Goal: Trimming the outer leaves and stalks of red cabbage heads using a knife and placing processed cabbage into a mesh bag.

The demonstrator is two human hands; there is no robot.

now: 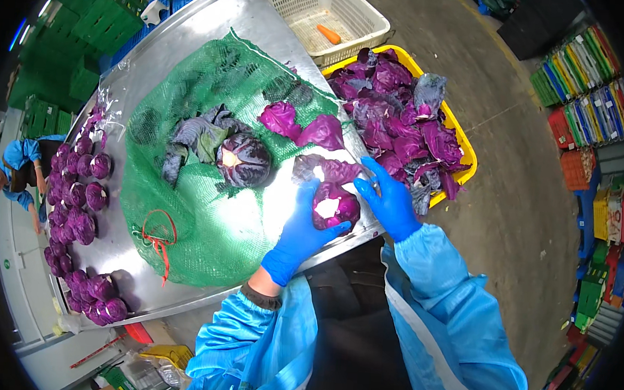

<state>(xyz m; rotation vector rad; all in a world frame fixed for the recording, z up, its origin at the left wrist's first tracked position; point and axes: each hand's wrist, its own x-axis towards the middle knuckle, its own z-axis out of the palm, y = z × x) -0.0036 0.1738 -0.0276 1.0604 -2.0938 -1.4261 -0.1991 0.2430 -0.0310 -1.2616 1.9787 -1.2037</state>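
Wrapped round a trimmed purple cabbage (342, 210) near the table's front edge is my blue-gloved left hand (305, 227). The cabbage's pale cut stem faces up. My right hand (389, 200), also gloved, is just right of it, thumb and fingers apart, with nothing seen between them. A loose purple leaf (331, 170) lies just beyond the cabbage, its right end close to my right fingertips. An untrimmed dark cabbage (244, 160) with loose outer leaves (203, 132) rests on the green mesh sack (182, 216). Two more purple leaves (302, 126) lie farther back on the mesh.
Trimmed cabbages (76, 195) line the metal table's (219, 14) left side. Past its right edge stands a yellow crate (470, 158) heaped with leaves, beside a white basket (369, 16) holding a carrot (329, 34). Another person (24, 167) works at far left.
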